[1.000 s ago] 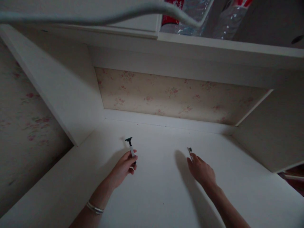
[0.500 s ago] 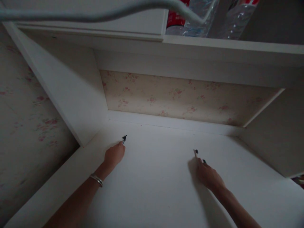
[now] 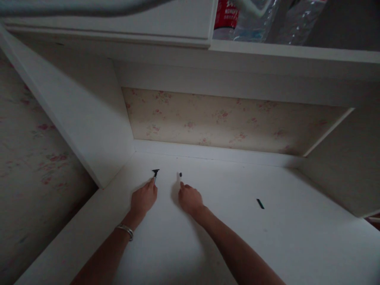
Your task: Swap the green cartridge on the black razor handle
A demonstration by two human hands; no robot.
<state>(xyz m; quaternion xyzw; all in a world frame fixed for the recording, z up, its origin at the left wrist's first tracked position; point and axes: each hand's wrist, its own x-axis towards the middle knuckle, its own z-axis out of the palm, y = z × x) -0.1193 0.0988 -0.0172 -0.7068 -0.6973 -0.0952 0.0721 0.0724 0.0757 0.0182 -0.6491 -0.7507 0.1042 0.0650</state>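
Observation:
On the white desktop (image 3: pixel 234 237), my left hand (image 3: pixel 144 198) is closed around the handle of a small black razor (image 3: pixel 155 172), its T-shaped head pointing away from me. To its right, my right hand (image 3: pixel 190 198) grips a slim pale toothbrush (image 3: pixel 180 176) with a dark tuft at the far end; my fingers hide most of its handle. Both heads point toward the back wall, a short gap apart. Well to the right of my right hand, a small dark green strip (image 3: pixel 260 204) lies by itself on the surface.
White side panels (image 3: pixel 89 114) bound the desk left and right, with flowered wallpaper (image 3: pixel 208 120) behind. An overhead shelf (image 3: pixel 282 47) holds plastic bottles (image 3: pixel 227 18). A pale curved bar (image 3: pixel 89 10) crosses the top of the view.
My right hand has moved left with the toothbrush, close to my left hand. The dark green strip it was beside now lies uncovered. My left hand stays nearly in place.

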